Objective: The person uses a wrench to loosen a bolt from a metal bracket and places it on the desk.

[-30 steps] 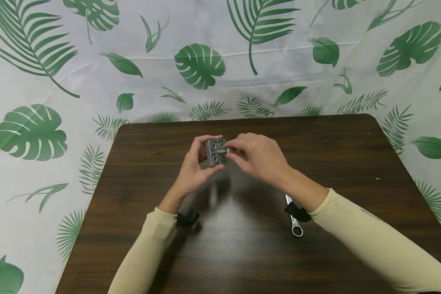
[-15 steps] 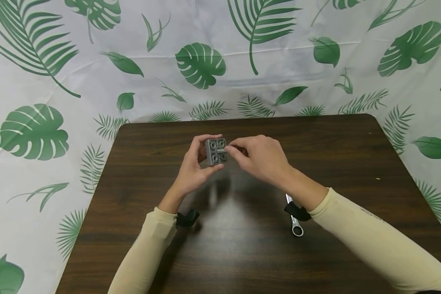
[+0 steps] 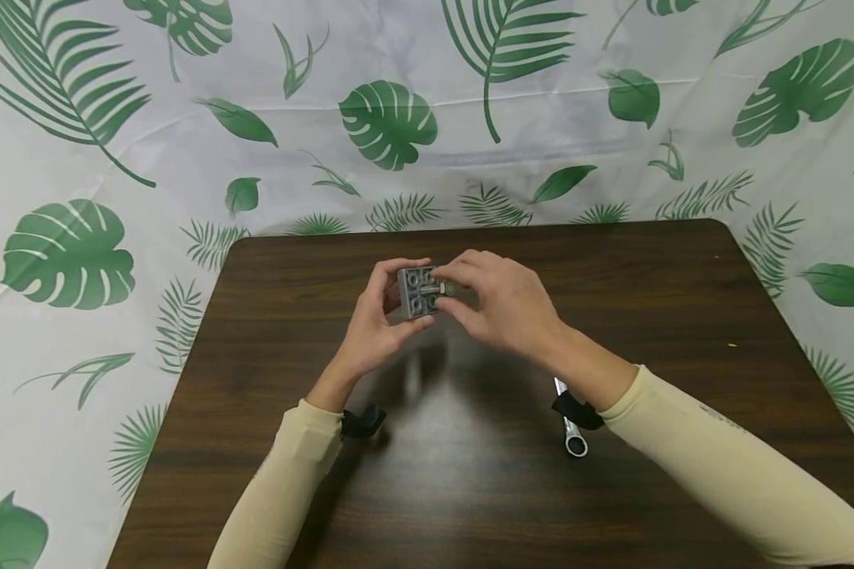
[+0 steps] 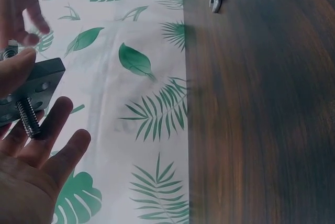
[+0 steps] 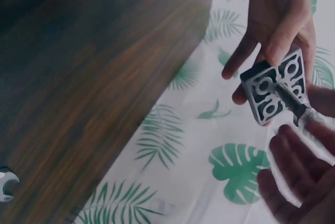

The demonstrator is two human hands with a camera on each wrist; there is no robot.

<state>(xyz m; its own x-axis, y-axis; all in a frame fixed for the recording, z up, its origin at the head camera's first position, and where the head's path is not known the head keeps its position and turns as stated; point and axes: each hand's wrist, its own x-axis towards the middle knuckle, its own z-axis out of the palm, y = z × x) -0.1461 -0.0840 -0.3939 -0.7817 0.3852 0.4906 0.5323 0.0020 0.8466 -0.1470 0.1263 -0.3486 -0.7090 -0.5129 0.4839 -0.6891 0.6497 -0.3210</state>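
Observation:
My left hand grips a square grey metal block by its edges, held up above the table. Round recesses mark the block's face, and a threaded bolt runs through its middle. The bolt's threaded end sticks out on the other side in the left wrist view. My right hand has thumb and forefinger curled round the bolt's outer end, which shows between them in the head view. The other fingers of that hand hang loosely below it in the right wrist view.
A combination wrench lies on the dark wood table, partly hidden under my right wrist and its black wrist camera. A white cloth with green leaves hangs behind the table. A small yellow speck lies far right.
My right thumb and forefinger closed together over the bolt's end half a second ago and now stand wider apart around it. The left hand and block have hardly moved.

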